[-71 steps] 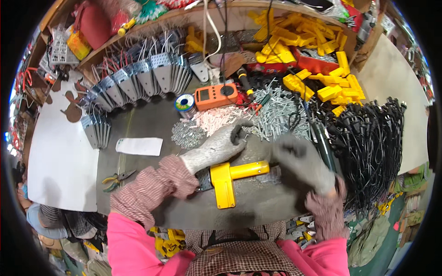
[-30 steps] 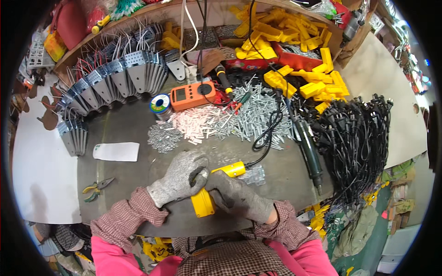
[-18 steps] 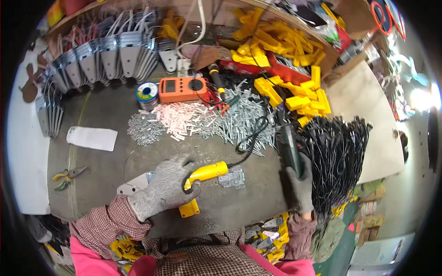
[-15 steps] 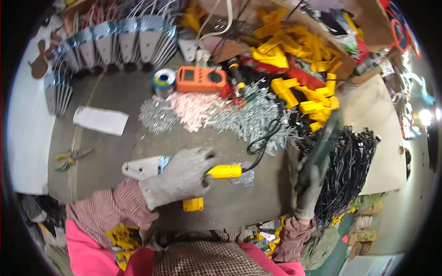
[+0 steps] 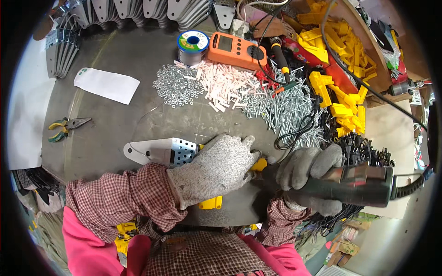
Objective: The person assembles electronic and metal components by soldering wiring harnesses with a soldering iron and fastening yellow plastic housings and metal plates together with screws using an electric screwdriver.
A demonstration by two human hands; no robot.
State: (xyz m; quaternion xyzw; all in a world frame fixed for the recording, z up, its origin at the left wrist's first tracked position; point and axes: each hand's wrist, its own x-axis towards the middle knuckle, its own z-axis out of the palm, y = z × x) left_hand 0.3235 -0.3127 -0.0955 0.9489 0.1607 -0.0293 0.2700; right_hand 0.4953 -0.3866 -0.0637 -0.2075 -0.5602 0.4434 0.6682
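Note:
My left hand (image 5: 221, 163), in a grey knit glove, is closed around a yellow plastic handle (image 5: 260, 164), whose end shows beyond the fingers. A flat metal plate (image 5: 152, 152) with a perforated end reaches out from under that hand; the join is hidden. My right hand (image 5: 306, 172), gloved too, grips a black electric screwdriver (image 5: 354, 186) lying sideways, its cord running right. The screwdriver's front points toward the yellow handle; its tip is hard to make out. Below my left wrist rests another yellow plastic piece (image 5: 212, 203).
Screws (image 5: 287, 110), pink sleeves (image 5: 225, 85) and nuts (image 5: 177, 85) lie in heaps ahead. Behind are a solder spool (image 5: 191, 48) and an orange multimeter (image 5: 235, 50). Pliers (image 5: 66, 126) and a white strip (image 5: 107, 85) lie left. Yellow parts (image 5: 345, 108) and black cords (image 5: 368, 152) crowd the right.
My right hand has brought the electric screwdriver from beside the black cords toward my left hand, turning it sideways. My left hand has moved right. The view has shifted.

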